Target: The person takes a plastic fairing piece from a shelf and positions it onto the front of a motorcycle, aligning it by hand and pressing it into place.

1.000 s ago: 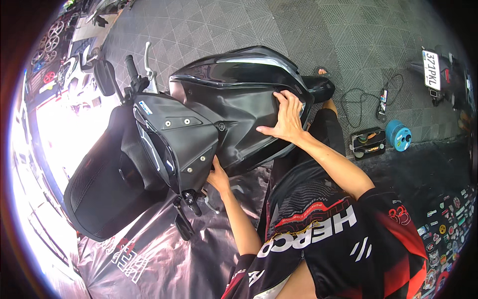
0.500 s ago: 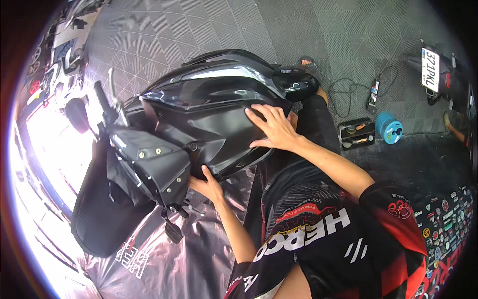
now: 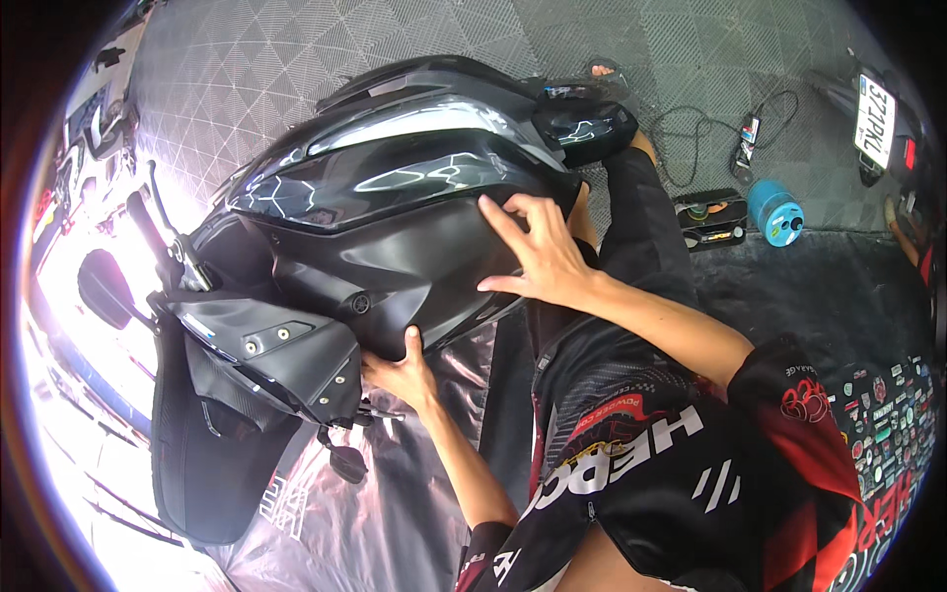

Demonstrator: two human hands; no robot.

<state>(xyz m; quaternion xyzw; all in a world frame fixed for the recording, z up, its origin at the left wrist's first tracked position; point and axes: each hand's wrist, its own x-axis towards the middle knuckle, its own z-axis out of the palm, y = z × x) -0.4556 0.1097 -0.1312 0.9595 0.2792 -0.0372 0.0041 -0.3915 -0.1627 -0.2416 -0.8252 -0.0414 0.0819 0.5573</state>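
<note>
On my feed, the scooter's matte front cover (image 3: pixel 404 252) sits just off centre toward ten o'clock, with a round emblem near its lower side and a glossy side panel (image 3: pixel 395 168) running along its twelve o'clock edge. I have the right hand (image 3: pixel 547 261) near two o'clock, thumb and index finger spread wide against the cover, the index tip at the seam with that panel; the other fingers are bunched together. I see the left hand (image 3: pixel 400 380) toward seven o'clock, thumb apart at the cover's lower edge; its remaining fingers are mostly hidden beside the bolted black panel (image 3: pixel 296 370), so I cannot tell what they pinch. The seat (image 3: pixel 222 464) lies at eight o'clock, the front fender (image 3: pixel 589 128) at one. Between two and three, I make out a blue canister (image 3: pixel 777 212) just beside an open black box (image 3: pixel 730 219).
</note>
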